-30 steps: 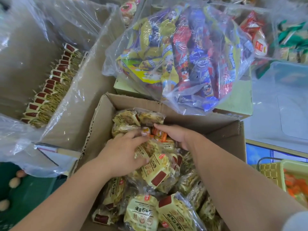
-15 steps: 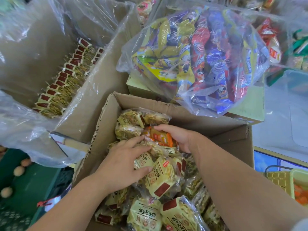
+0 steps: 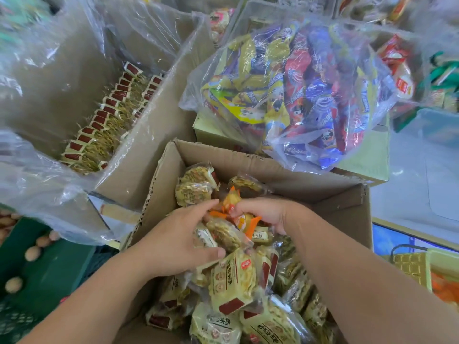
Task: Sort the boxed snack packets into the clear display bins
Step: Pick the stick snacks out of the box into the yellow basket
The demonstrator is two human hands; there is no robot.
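An open cardboard box [image 3: 323, 192] in front of me is full of yellow-and-red wrapped snack packets [image 3: 233, 281]. Both hands are down inside it. My left hand [image 3: 178, 242] grips a bunch of the yellow packets from the left, thumb underneath. My right hand [image 3: 263, 212] curls its fingers round small orange packets [image 3: 232, 201] at the top of the same bunch. The two hands hold the bunch between them, a little above the pile.
A larger lined box [image 3: 139, 155] at the left holds rows of red-topped packets [image 3: 104, 120]. A clear bag of colourful snacks [image 3: 298, 90] sits on a pale box behind. A clear bin [image 3: 422, 175] stands at the right, a yellow basket [image 3: 412, 266] below it.
Both hands have closed in on the bunch of packets and lifted it slightly. The right hand now curls round the orange packets. The camera has tilted down and right.
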